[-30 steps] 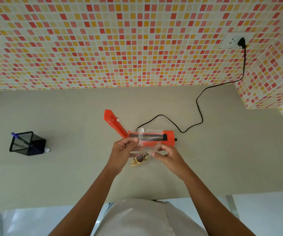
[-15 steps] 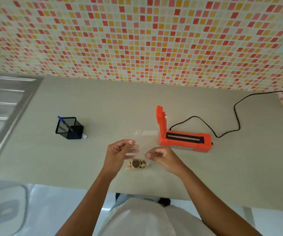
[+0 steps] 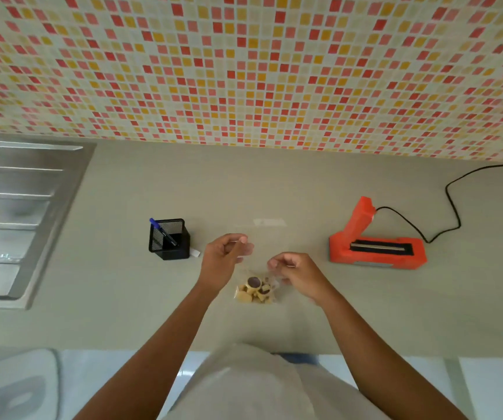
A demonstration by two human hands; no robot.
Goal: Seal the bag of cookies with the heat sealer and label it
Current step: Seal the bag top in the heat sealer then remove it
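My left hand [image 3: 224, 257], right hand [image 3: 297, 272] pinching clear plastic bag of round cookies [image 3: 256, 291], fingers [image 3: 241, 239] curled on film, probably stretching mouth flat for open orange heat sealer [image 3: 377, 248].

The clear bag of cookies [image 3: 256, 291] all but vanishes against the counter above its contents, so I cannot tell whether my left hand [image 3: 224, 259] or right hand [image 3: 297, 271] pinches its top. The left edge cuts off the steel drainboard [image 3: 17, 207], and the black cord [image 3: 453, 207] runs out at the right. The mesh holder [image 3: 170, 241] hides the blue pen's [image 3: 162, 231] lower end and most of a small white thing [image 3: 195, 253]. A grey shape [image 3: 13, 389] at bottom left is blurred.
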